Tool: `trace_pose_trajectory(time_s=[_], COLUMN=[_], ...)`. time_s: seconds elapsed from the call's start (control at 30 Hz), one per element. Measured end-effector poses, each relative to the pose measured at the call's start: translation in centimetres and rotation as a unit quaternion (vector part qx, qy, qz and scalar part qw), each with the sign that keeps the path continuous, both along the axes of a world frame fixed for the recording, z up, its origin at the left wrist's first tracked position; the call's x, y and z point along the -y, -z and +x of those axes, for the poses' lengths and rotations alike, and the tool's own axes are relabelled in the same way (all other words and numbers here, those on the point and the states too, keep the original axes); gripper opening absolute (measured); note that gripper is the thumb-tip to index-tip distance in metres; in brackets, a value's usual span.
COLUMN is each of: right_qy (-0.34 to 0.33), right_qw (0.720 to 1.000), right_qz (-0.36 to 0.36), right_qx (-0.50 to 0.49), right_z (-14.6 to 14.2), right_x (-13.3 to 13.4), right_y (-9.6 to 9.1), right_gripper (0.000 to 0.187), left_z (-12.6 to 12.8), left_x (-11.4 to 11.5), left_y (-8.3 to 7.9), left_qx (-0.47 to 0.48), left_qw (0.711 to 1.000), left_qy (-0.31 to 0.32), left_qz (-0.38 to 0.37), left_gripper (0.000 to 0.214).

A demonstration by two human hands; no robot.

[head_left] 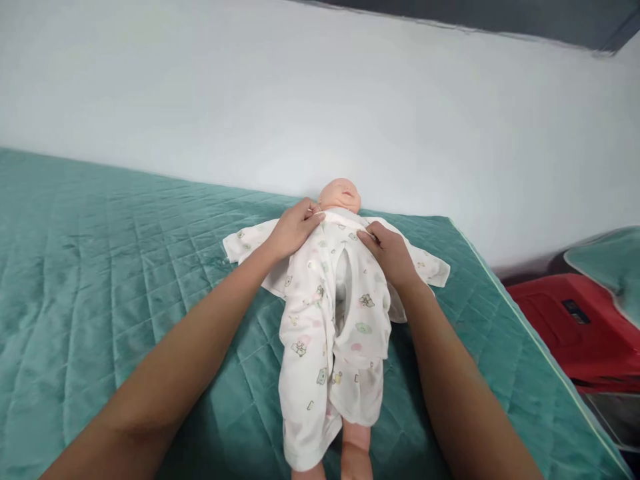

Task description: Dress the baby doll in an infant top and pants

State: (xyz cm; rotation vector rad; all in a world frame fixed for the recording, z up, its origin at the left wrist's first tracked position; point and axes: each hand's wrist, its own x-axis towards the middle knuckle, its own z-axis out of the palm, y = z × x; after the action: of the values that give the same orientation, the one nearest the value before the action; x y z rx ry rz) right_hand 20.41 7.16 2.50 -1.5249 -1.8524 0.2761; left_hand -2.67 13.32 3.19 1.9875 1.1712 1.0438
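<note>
A baby doll (341,195) lies on its back, head toward the wall and feet toward me. Its white printed top (427,263) has both sleeves spread out to the sides. White printed baby pants (310,320) with an open crotch cover its legs, and the waistband reaches up to the chest. My left hand (297,230) pinches the waistband at its left end, close to the doll's neck. At the right end of the waistband, my right hand (385,250) grips the cloth between thumb and fingers. The doll's bare lower legs (356,447) stick out below the hems.
A green quilted cover (150,280) lies under the doll, its piped edge running down the right side. Behind it rises a white wall (250,100). Beyond the right edge stands a red plastic object (575,327) with green cloth (610,267) over part of it.
</note>
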Motion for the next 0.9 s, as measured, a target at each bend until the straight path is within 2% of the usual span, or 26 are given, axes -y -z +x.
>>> trace_pose_trajectory(time_s=[0.13, 0.2, 0.33, 0.4, 0.47, 0.57, 0.67, 0.77, 0.9], right_qy=[0.041, 0.052, 0.077, 0.08, 0.073, 0.043, 0.022, 0.06, 0.093], right_qw=[0.999, 0.998, 0.996, 0.996, 0.997, 0.996, 0.999, 0.996, 0.992], right_qz=[-0.023, -0.033, -0.021, -0.003, 0.031, 0.066, 0.017, -0.036, -0.051], right_qx=[-0.017, -0.029, -0.044, -0.026, 0.011, 0.045, 0.041, 0.057, 0.069], right_z=[-0.4, -0.5, -0.6, -0.6, -0.4, -0.1, -0.1, -0.3, -0.4], right_x=[-2.2, -2.9, -3.2, -3.2, -3.5, -4.0, -4.3, -4.6, -5.2], right_y=[0.1, 0.2, 0.5, 0.8, 1.1, 1.3, 1.0, 0.2, -0.4], right_gripper=[0.032, 0.031, 0.031, 0.031, 0.032, 0.032, 0.029, 0.034, 0.035], left_z=[0.5, 0.7, 1.2, 1.2, 1.1, 0.9, 0.9, 1.2, 1.5], left_x=[-1.3, -1.4, -1.1, -1.1, -1.2, -1.8, -2.8, -3.9, -4.7], left_y=[-0.3, -0.2, 0.5, 0.8, 1.0, 1.1, 1.0, 0.8, 0.7], left_qx=[-0.026, -0.043, -0.116, -0.163, -0.188, -0.182, -0.179, -0.177, -0.162], left_qw=[0.998, 0.998, 0.991, 0.979, 0.97, 0.976, 0.98, 0.981, 0.985], left_qy=[-0.006, -0.012, -0.046, -0.056, -0.047, -0.027, -0.034, -0.052, -0.053], left_qz=[-0.054, -0.052, 0.041, 0.109, 0.144, 0.119, 0.084, 0.055, 0.034], left_gripper=[0.013, 0.012, 0.011, 0.012, 0.014, 0.017, 0.015, 0.01, 0.009])
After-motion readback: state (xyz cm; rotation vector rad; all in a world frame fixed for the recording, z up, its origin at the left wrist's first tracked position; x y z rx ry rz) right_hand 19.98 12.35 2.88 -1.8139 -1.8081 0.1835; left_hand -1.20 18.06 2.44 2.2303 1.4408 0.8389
